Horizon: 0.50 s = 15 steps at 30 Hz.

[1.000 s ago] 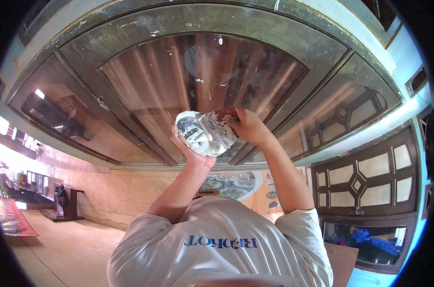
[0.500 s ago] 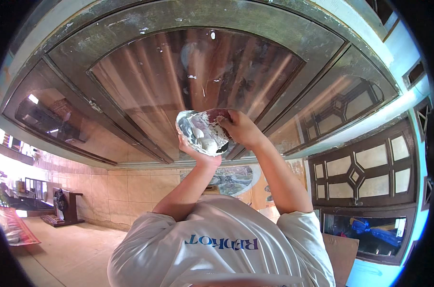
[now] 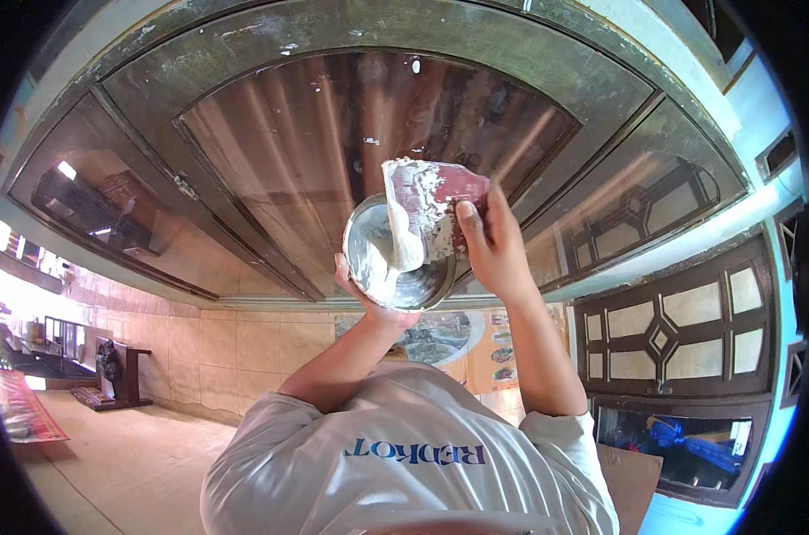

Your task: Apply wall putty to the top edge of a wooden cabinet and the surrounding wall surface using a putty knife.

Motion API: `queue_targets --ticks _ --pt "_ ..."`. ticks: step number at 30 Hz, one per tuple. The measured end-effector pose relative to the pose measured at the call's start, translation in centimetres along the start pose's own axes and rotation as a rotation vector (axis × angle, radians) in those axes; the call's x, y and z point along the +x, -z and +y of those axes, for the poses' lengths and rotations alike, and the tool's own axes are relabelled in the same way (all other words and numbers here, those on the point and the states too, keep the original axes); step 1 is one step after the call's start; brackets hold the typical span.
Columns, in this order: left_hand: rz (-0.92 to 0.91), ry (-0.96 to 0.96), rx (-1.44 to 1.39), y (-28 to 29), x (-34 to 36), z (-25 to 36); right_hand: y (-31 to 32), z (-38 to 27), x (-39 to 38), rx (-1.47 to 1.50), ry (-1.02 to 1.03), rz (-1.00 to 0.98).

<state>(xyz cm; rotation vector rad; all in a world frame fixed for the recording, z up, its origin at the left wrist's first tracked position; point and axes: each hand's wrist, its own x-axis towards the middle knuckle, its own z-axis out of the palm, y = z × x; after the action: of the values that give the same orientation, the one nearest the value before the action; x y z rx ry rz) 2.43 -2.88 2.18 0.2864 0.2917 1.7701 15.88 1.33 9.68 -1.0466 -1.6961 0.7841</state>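
Note:
My left hand (image 3: 366,299) cups a round metal bowl (image 3: 375,254) from below; the bowl is tilted toward me and smeared with white paste. My right hand (image 3: 494,250) grips a wide reddish scraper (image 3: 436,198). Its blade is coated with white paste, and a thick strand of paste hangs from it into the bowl. Both hands are raised in front of a brown glass pane (image 3: 288,143) set in an arched wooden frame (image 3: 378,27). My white shirt (image 3: 404,455) fills the bottom of the view.
The arched frame has side panes left (image 3: 92,196) and right (image 3: 636,205), flecked with white. A dark wooden lattice window (image 3: 663,339) is at right. A tiled wall (image 3: 217,357), a small dark stand (image 3: 119,374) and a red mat (image 3: 21,410) lie at lower left.
My right hand has lifted the scraper out of the bowl with paste on its blade. The bowl has tipped more toward me, and both hands appear larger and closer.

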Motion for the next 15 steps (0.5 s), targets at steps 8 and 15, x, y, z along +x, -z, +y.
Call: queue_targets --ticks 8,15 --pt "-0.128 0.133 0.028 0.5 0.2 0.9 0.8 -0.5 -2.7 -0.536 0.488 0.151" --pt "-0.396 -0.305 0.219 3.7 0.9 -1.6 -0.1 -1.7 -2.9 -0.33 0.483 0.109"
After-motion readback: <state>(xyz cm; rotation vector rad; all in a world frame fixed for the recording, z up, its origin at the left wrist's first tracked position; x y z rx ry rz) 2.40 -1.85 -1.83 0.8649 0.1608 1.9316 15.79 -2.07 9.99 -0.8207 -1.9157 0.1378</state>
